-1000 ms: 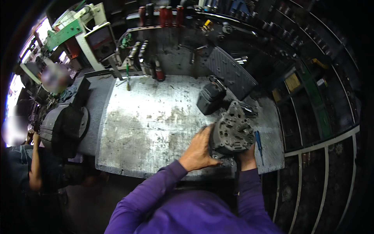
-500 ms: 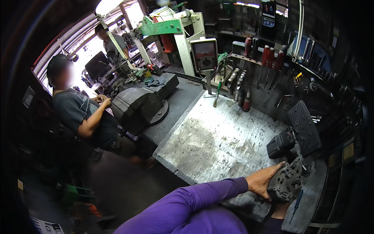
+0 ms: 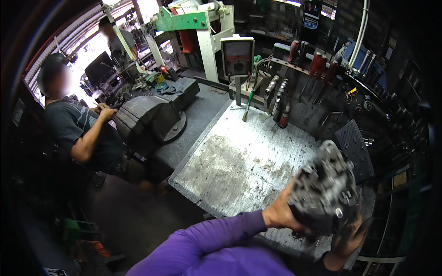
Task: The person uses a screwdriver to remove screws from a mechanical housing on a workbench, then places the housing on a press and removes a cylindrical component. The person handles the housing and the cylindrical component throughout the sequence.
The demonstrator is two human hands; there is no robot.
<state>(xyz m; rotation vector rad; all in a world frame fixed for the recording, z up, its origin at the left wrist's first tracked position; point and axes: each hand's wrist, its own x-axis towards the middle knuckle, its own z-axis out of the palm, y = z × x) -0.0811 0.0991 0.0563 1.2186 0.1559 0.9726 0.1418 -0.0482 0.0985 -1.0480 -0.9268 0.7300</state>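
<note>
An alternator (image 3: 322, 193), a grey round metal housing with a dark lower part, is raised off the right end of the metal-topped bench (image 3: 239, 161). It is tilted and smeared by motion. My left hand (image 3: 282, 210) is closed round its left side, thumb low and fingers up along the housing. Against its lower right side lies my right hand (image 3: 347, 241), blurred, with part of its fingers lost in dark shadow. Both purple-sleeved arms come from the lower edge. Behind the alternator a dark ribbed plate (image 3: 353, 145) leans at the bench's back right.
A large vise (image 3: 147, 117) stands left of the bench; a co-worker (image 3: 76, 119) in a dark shirt is beyond it, hands together. Another person (image 3: 117, 39) is farther back. A multimeter (image 3: 237, 57), a green-handled brush (image 3: 248, 105) and red-handled screwdrivers (image 3: 317, 64) line the back.
The alternator has risen from the bench's right end toward me, carried by my hands and turned. My right hand has come out from beneath it to its right side. The whole view has shifted slightly.
</note>
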